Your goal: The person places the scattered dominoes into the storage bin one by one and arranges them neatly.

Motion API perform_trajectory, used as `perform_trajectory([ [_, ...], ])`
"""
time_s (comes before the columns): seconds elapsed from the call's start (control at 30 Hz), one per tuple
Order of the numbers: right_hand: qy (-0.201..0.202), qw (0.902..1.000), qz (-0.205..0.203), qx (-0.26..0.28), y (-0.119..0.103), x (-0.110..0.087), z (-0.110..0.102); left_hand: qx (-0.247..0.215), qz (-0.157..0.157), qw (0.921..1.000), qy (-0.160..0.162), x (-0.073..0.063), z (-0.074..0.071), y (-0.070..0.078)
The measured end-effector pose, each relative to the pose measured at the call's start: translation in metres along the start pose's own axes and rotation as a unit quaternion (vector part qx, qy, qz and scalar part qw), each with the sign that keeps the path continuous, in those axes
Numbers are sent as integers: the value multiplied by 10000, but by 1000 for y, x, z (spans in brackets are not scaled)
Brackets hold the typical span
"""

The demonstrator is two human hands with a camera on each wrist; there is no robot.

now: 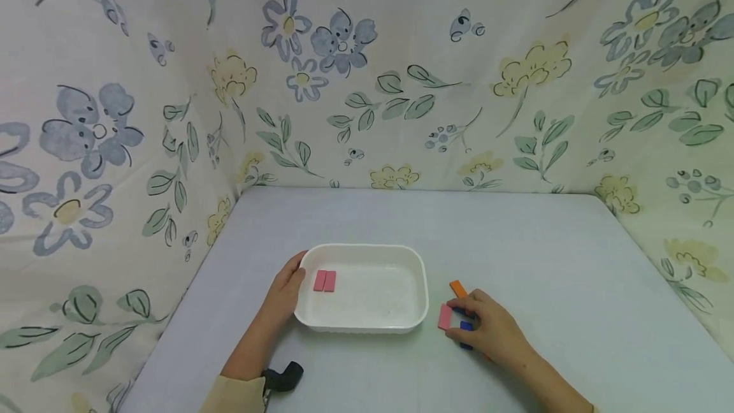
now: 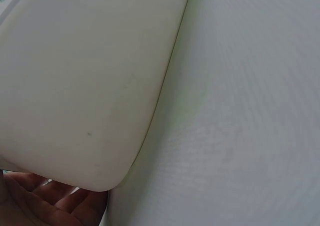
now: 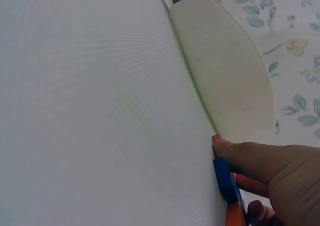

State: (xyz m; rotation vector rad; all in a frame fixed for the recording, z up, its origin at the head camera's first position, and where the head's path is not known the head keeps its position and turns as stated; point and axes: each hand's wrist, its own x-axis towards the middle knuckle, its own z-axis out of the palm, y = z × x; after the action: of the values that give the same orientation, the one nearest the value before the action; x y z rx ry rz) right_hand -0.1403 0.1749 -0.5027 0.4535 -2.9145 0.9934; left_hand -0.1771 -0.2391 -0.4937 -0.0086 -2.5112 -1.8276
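Pink block between thumb and forefinger (right hand, near white tray)

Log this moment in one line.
left hand: holds white tray; right hand: pinches pink block beside tray; in tray: two pink blocks; nearby: blue blocks, orange blocks

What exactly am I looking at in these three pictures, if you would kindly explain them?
There is no machine here, just a person working bare-handed. The wide picture comes from a camera on the head; the other two come from one on each wrist. On the pale table sits a white tray with two pink pieces in it. The left hand holds the tray's left end; the right hand pinches another pink piece beside it, with a blue piece and an orange piece close by.
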Motion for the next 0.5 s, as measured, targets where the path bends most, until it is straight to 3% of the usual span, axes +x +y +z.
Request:
perform_trajectory([
  [0.5,-226,9954,-215,911,-1,2,-5,5,-134,9999,35,0,1,0],
])
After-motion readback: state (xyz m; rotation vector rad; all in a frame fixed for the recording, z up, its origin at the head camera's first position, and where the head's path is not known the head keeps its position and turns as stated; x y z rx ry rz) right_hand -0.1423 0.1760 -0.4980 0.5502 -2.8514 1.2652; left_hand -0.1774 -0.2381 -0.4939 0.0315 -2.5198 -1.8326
